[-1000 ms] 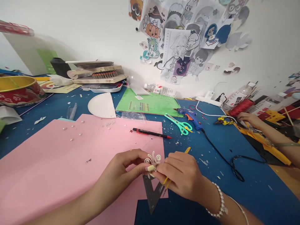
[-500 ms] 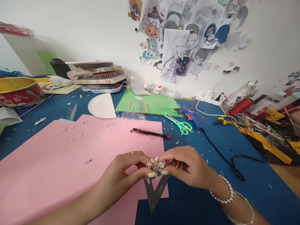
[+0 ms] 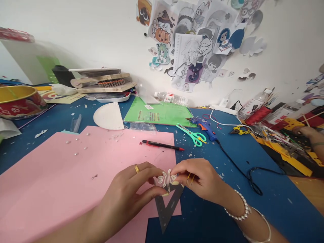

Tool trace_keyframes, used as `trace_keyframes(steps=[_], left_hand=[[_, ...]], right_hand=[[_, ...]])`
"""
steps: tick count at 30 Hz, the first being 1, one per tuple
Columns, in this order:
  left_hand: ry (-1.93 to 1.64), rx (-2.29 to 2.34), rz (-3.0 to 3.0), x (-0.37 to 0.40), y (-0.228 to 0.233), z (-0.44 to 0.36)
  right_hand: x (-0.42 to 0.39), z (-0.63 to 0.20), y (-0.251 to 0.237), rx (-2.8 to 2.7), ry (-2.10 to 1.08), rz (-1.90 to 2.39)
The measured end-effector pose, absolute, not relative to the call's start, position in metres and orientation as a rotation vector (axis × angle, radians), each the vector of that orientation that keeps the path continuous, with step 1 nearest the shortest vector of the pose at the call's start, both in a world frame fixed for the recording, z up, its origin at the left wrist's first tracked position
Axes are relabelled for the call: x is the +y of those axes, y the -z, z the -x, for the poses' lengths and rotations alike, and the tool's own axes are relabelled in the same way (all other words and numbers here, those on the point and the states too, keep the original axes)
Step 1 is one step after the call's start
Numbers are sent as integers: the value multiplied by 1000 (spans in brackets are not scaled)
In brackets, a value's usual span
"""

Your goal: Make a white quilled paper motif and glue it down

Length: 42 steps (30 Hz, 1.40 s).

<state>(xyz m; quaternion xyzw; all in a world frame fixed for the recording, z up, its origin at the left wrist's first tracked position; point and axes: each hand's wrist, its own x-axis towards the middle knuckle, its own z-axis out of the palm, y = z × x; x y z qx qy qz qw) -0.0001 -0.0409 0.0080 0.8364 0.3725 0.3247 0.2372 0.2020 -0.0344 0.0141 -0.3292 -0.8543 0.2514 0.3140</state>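
Note:
A small white ornament of curled strips [image 3: 168, 181], with a spiral on each side like a butterfly, is between my two hands above a dark grey triangle ruler [image 3: 165, 216]. My right hand [image 3: 199, 177] pinches its right spiral between thumb and index finger; thin yellow bits show by its curled fingers. The thumb and fingers of my left hand [image 3: 129, 185] are around the left spiral, index at the top and thumb underneath. Beneath my left hand and forearm lies pink paper [image 3: 50, 182]. A black-and-red pen [image 3: 162, 145] rests beyond my hands.
Green scissors [image 3: 193, 135] and a blue glue gun [image 3: 206, 128] with a black cord [image 3: 238, 165] lie ahead on the right. Several pearl beads [image 3: 76, 154] dot the paper. At the far right, another person's hand [image 3: 307, 131] is among clutter. A red tin [image 3: 21, 101] stands left.
My left thumb has slid down off the front of the left spiral, which shows more fully now. Another person's hand has come into view at the far right.

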Motion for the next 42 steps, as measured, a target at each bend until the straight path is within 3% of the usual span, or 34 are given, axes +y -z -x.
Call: trace_keyframes(steps=[9, 18, 29, 36, 42], left_hand=[[-1030, 904, -2484, -41, 1, 2], [-1022, 653, -2441, -44, -3, 2], [-1014, 581, -2433, -45, -9, 1], [-1037, 676, -2378, -45, -4, 3], [-766, 879, -1809, -43, -15, -4]], right_hand=[[-35, -197, -11, -2206, -765, 931], [-38, -198, -9, -2027, -1208, 801], [-37, -199, -11, -2091, -1195, 825], [-37, -199, -13, -2153, -998, 789], [-39, -196, -9, -2124, -789, 820]])
